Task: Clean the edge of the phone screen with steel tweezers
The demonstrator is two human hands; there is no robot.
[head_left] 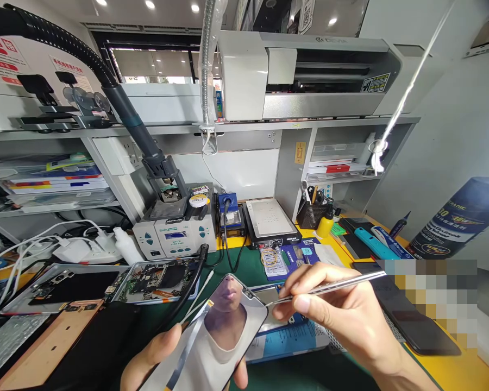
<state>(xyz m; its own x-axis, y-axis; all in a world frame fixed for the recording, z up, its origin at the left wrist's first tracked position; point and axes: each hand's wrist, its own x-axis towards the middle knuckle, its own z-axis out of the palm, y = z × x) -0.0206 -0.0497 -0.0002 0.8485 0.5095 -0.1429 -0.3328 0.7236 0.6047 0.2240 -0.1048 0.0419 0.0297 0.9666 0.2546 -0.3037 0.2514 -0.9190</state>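
My left hand (157, 350) is wrapped round a phone screen (222, 347), thumb on its left edge and fingertips at its right edge. The glossy surface mirrors a person in a light top, and a pale strip with yellowish ends (189, 345) runs along its left part. Pinched in my right hand (342, 312) is a slim metal tool with a fine tip (342, 283); whether it is tweezers or a pick I cannot tell. Its tip is at the screen's upper right edge. Beneath lie a device with a blue edge and a light blue box (287, 342).
Opened devices with bare boards (161, 279) lie at left, beside a black cable. Behind stand a grey rework station (181, 236), a soldering unit (231, 214) and a flat device (273, 220). On the right are a dark phone (419, 320), a yellow bottle (325, 224) and a spray can (458, 220).
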